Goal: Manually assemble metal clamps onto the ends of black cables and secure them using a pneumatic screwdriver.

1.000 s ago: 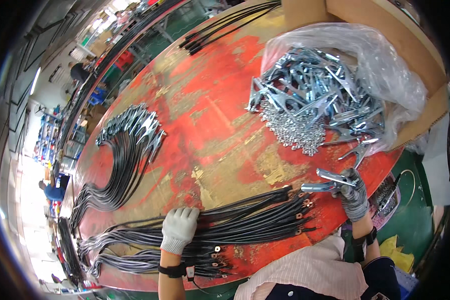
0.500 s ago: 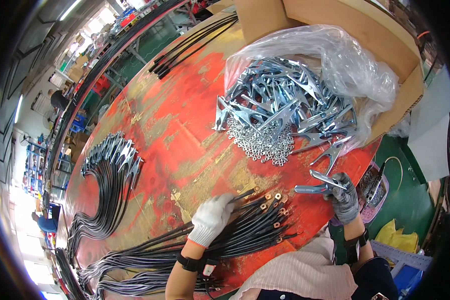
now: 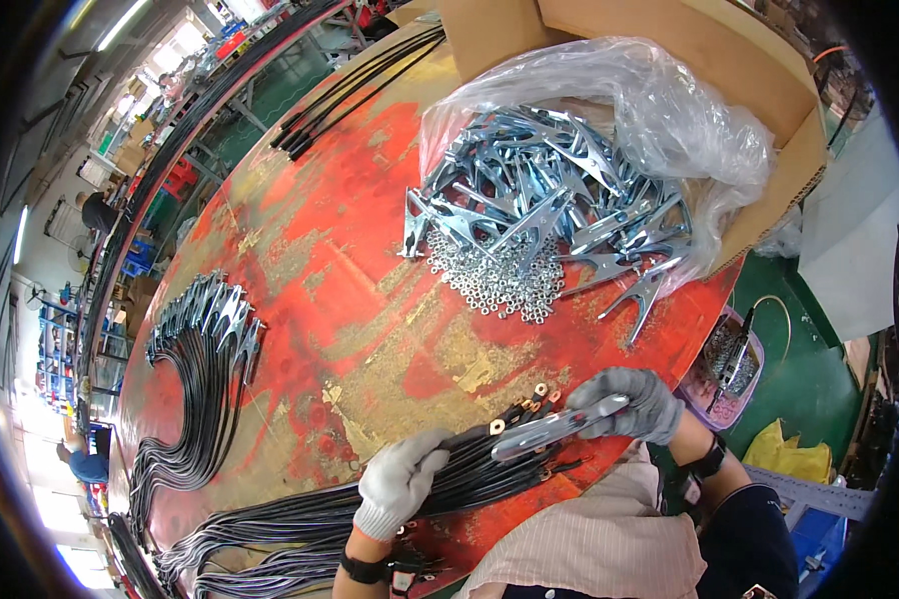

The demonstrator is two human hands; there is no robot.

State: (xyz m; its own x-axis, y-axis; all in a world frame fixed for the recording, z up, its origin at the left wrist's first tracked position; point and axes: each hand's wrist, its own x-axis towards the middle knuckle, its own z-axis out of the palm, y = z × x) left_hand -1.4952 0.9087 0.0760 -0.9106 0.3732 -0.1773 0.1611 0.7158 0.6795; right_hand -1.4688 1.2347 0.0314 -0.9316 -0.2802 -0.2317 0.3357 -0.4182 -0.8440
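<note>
Table (image 3: 310, 290), one, red, worn: lay beneath the fingers of both hands and well beyond them.

Carton (image 3: 774, 95), brown cardboard: stood far beyond the right fingers, a clear plastic bag (image 3: 659, 90) bunched inside it.

Cable bundle (image 3: 290, 524), black: ran under the left fingers and away to their left; probably limp along its length.

Clamp heap (image 3: 544, 180), bright metal: well beyond the right fingers.

Left hand (image 3: 398, 487), pale glove: fingers curled, thumb and forefinger pinching a cable end.

Right hand (image 3: 634, 404), grey glove: fingers closed around one end of a clamp.

Clamp (image 3: 549, 429), silvery: in the right fingers, free end toward the left ones. Judged fairly light, stiff and slippery (glove fabric would find little bite on smooth plate); best taken firmly across its flat sides near one end.

Cable end (image 3: 466, 436), black: between the left fingertips. Judged flexible, its jacket easy to grip; best held close behind the lug.

Lug (image 3: 496, 426), coppery ring: just past the left fingertips, beside the clamp; contact could not be told.

Nuts (image 3: 494, 285), loose pile: beyond both hands' fingers; hard, easily scattered.
</note>
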